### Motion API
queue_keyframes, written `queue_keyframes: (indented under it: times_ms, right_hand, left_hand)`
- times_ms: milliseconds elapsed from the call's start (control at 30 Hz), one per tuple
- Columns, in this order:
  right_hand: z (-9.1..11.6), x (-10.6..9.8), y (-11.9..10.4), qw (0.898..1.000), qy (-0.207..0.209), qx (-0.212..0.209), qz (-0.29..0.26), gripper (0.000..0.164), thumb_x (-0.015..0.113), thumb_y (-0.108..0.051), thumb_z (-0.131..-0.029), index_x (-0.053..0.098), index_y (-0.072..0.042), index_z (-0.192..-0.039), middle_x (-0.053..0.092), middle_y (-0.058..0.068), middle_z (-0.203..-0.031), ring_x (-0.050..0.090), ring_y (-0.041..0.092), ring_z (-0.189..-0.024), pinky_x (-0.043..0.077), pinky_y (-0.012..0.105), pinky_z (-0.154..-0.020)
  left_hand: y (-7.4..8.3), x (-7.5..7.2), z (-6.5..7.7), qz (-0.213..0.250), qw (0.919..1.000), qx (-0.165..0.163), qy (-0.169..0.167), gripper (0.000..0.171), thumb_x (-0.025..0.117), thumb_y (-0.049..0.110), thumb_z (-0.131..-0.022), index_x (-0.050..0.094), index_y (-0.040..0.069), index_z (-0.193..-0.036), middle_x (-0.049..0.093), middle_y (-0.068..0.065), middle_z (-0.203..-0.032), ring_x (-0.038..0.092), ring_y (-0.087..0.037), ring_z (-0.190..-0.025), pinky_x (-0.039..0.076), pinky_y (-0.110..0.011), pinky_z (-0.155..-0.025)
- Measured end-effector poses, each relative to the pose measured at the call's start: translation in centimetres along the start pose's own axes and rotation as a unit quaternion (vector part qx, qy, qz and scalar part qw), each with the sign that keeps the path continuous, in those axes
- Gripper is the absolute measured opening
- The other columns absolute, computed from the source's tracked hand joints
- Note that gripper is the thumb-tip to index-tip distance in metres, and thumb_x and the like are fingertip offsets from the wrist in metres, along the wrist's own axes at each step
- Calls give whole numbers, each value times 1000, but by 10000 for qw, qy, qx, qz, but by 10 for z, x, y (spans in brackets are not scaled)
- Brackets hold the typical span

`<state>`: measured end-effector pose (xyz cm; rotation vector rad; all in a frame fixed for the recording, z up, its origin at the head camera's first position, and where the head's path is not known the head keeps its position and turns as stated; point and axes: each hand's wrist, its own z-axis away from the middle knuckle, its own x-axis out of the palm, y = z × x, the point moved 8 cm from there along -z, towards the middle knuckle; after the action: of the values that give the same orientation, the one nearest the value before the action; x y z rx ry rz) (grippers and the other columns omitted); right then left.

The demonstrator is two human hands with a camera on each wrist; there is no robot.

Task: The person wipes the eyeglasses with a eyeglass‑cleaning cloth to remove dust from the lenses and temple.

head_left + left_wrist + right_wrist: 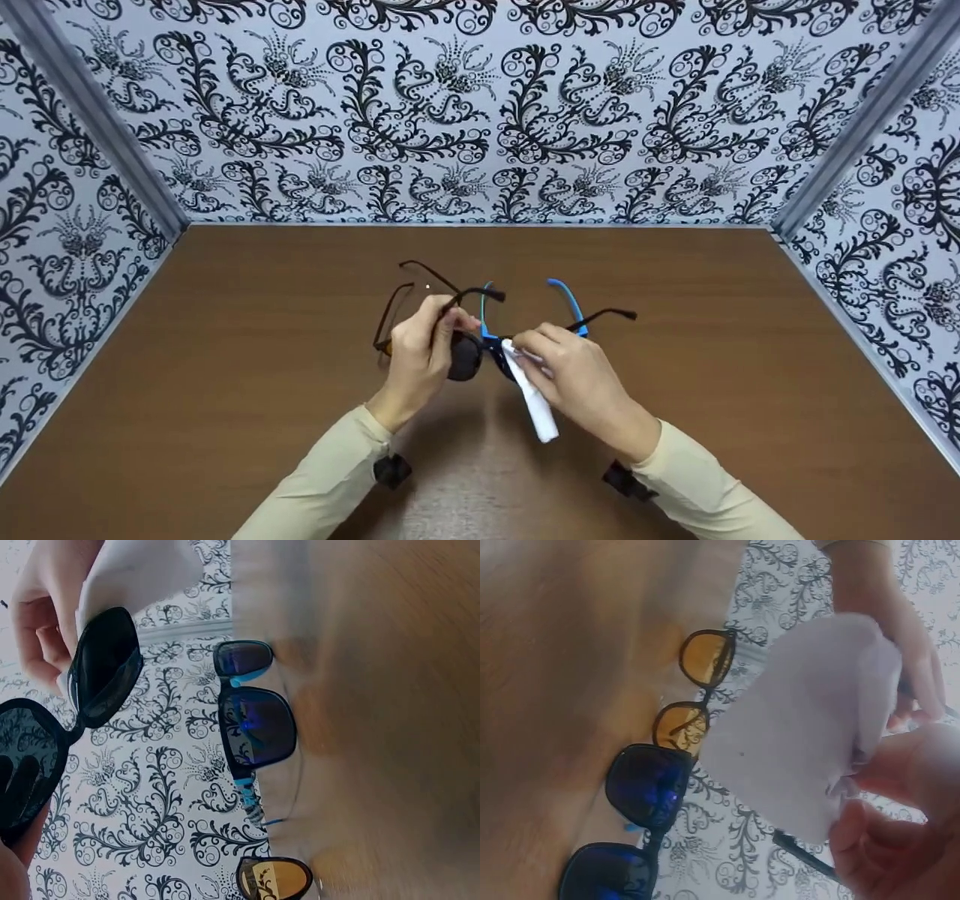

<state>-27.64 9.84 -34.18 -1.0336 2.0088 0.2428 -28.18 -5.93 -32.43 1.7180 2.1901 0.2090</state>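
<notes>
Dark-lensed sunglasses are held off the table by my left hand, which grips them at one side, their temples pointing away from me. A white cloth is pinched in my right hand against the other lens; its loose end hangs down. The left wrist view shows the cloth behind the held lens. From the right wrist, the cloth covers most of the held sunglasses, leaving one temple tip visible.
Beyond the hands, sunglasses with blue temples and dark bluish lenses stand on the brown table. Amber-lensed glasses stand beside them, to the left in the head view. Patterned panels enclose the table's back and sides.
</notes>
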Motion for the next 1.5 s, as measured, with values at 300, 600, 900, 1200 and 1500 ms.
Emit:
queue_keyframes:
  times_ms: [300, 600, 900, 1200, 1500]
  right_hand:
    - [-2, 3, -7, 9981, 295, -326, 440, 15, 74, -4, -82, 68, -6, -96, 60, 4, -81, 58, 17, -65, 50, 33, -54]
    - [3, 4, 6, 9975, 179, 135, 671, 15, 74, -1, -80, 66, -4, -92, 59, 4, -80, 60, 21, -64, 51, 38, -54]
    - [8, 9, 2, 9996, 208, -124, -113, 15, 75, -4, -82, 67, -8, -94, 58, 0, -82, 55, 12, -65, 48, 28, -54]
    - [10, 7, -2, 9984, 453, -296, 178, 17, 71, -1, -84, 67, -6, -100, 61, 4, -89, 61, 18, -73, 52, 31, -59]
    - [19, 9, 0, 9972, 255, -40, 702, 13, 74, -4, -81, 69, -4, -93, 58, 6, -81, 58, 20, -65, 51, 35, -52]
  left_hand:
    - [22, 12, 4, -896, 9902, 968, -460, 18, 49, 13, -101, 58, -1, -94, 63, -7, -80, 65, -18, -69, 54, -27, -62]
    - [24, 8, 4, -974, 9890, 1089, -242, 19, 50, 13, -101, 57, -2, -91, 62, -6, -77, 63, -16, -65, 53, -28, -58]
    - [24, 11, 5, -1055, 9883, 996, -465, 18, 49, 11, -101, 57, -3, -93, 62, -6, -78, 63, -16, -66, 53, -29, -58]
    - [34, 20, 11, -988, 9824, 1362, -807, 12, 51, 7, -99, 57, -3, -96, 60, -7, -77, 63, -17, -63, 53, -27, -57]
    - [31, 14, 11, -992, 9869, 1163, -523, 16, 50, 11, -100, 57, -2, -94, 62, -6, -78, 64, -16, -64, 53, -28, -56]
